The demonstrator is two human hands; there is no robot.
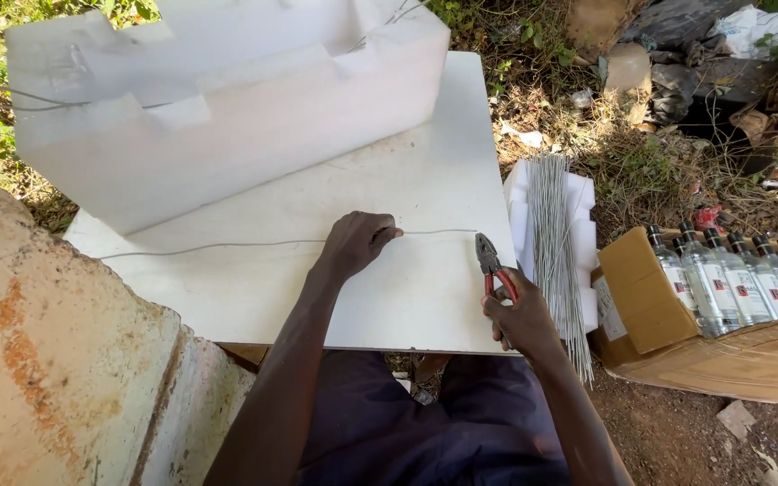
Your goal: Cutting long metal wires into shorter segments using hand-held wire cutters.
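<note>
1. Two hands busy: our left hand [356, 243] pinches the wire [227, 244] flat on the white tabletop [425, 171].
2. Our right hand [520, 319] grips red-handled pliers [490, 264] at the wire's end, so we're likely at the cut; the wire needs to sit square between the blades.

- a flat board [425, 180] lies across the person's lap, and a long wire [227, 244] runs left to right over it.
- the left hand [356, 241] rests on the board and pinches the wire near its right end.
- the right hand [522, 317] is at the board's right edge and grips pliers [492, 264], whose nose sits just beside the wire's right tip.
- a foam block [227, 99] stands on the far part of the board, behind the wire.
- a bundle of cut wires [556, 243] lies on a foam piece [583, 234] right of the board.
- further right, a cardboard box [677, 333] holds bottles [740, 279] in a row.
- a concrete wall [56, 360] stands left of the board.
</note>
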